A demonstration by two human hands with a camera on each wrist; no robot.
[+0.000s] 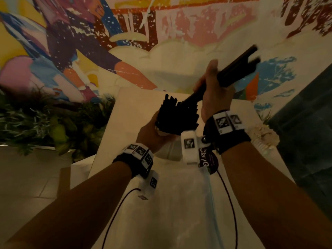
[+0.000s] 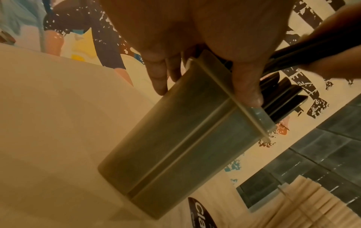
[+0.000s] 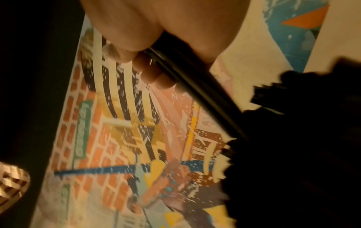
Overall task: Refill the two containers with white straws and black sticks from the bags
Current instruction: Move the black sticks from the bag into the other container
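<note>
My left hand (image 1: 152,133) grips a translucent grey container (image 2: 175,146), held tilted above the white table (image 1: 125,123); its thumb and fingers (image 2: 246,86) wrap its rim. Black sticks (image 1: 177,114) fill the container and fan out of its mouth. My right hand (image 1: 213,94) holds a small bundle of black sticks (image 1: 235,65) slanted, the lower ends meeting the sticks in the container. In the right wrist view the held sticks (image 3: 195,86) run from my fingers (image 3: 152,77) down into the dark mass of sticks (image 3: 293,154). White straws (image 2: 304,205) show at the lower right of the left wrist view.
A clear bag with a dark purple label (image 1: 208,160) lies on the table under my wrists. Green plants (image 1: 36,123) stand to the left, a painted mural wall (image 1: 143,33) behind. White straws (image 1: 264,135) sit at the table's right edge, beside a dark tiled wall (image 1: 305,123).
</note>
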